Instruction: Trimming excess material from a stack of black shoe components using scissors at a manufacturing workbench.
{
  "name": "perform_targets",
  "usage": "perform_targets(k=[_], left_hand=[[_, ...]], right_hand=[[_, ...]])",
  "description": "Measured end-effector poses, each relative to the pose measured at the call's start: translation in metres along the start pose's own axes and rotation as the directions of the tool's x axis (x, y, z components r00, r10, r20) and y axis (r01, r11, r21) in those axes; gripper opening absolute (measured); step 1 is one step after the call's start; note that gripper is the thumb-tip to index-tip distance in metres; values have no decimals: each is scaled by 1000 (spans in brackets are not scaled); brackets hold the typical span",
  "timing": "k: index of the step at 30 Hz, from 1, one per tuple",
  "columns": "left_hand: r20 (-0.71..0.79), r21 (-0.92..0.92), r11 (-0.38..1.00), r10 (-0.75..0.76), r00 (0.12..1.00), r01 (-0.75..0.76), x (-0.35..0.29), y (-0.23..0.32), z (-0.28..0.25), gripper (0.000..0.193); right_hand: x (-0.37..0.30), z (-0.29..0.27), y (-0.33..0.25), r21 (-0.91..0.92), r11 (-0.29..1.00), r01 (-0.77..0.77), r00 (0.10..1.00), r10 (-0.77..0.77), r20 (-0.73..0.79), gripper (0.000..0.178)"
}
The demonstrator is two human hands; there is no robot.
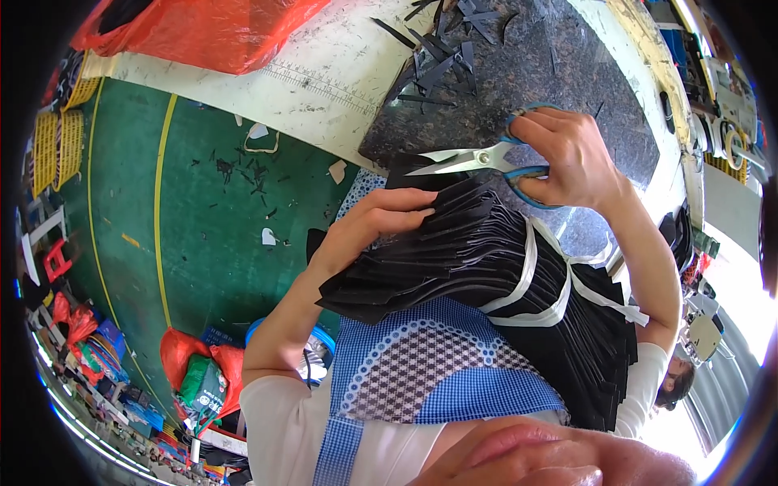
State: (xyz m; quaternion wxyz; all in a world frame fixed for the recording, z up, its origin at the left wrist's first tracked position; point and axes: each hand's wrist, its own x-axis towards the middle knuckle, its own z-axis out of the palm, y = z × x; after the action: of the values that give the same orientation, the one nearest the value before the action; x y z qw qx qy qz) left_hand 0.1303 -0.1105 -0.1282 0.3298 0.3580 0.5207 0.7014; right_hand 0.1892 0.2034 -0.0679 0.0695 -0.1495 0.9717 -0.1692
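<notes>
Several black scraps [253, 178] lie on the green floor [207, 267] at left, so some cutting seems done; many uneven ends suggest plenty remains. Next rightward, the left hand [361, 227] is clamped on the loose end of the black stack [486, 263], which lies against the blue apron [429, 364] below the table [527, 81]. Its thin, limp layers fan out in steps here, bound by white ties [539, 317] farther right. The right hand [571, 154] grips scissors [484, 158], blades parted near that fanned end.
</notes>
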Motion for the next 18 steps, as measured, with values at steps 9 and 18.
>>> perform_targets(k=[9, 18], left_hand=[[32, 28, 1000, 1, 999, -2, 9, 6, -5, 44], [-37, -353, 823, -488, 872, 446, -10, 1, 0, 48]], right_hand=[[12, -6, -6, -27, 1000, -16, 1000, 16, 5, 32], [-114, -29, 15, 740, 313, -596, 763, 509, 399, 49]])
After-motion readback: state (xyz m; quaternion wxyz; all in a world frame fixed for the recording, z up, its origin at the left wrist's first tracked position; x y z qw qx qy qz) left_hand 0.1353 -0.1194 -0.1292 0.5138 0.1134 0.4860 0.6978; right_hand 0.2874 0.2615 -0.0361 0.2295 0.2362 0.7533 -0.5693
